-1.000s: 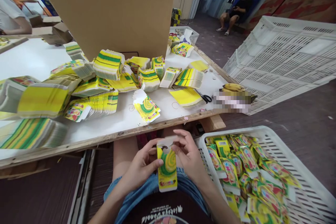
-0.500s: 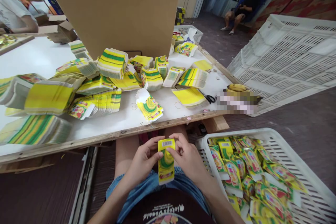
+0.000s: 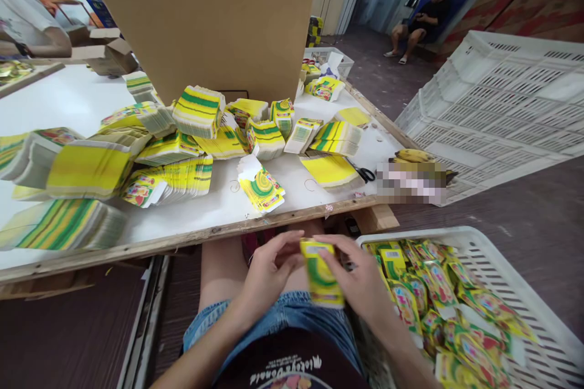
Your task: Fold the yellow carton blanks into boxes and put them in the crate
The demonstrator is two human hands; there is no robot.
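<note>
Above my lap, my right hand pinches a small yellow and green printed carton, thumb across its front. The carton is tilted and smeared by motion, its barcode end up. My left hand is just left of it, fingers curved and apart, with the fingertips close to the carton's upper left corner; whether they touch it I cannot tell. Beside my right arm stands a white plastic basket with several filled yellow packs inside. A small loose pile of flat cartons lies on the table in front of me.
Stacks of folded cartons cover much of the white table. Black scissors and bananas lie near its right edge. A large cardboard box rises behind. White crates stand at right; two other people are farther off.
The carton has moved right with my right hand and tilted. My left hand has followed a little to the right, but its thumb has come away from the carton.
</note>
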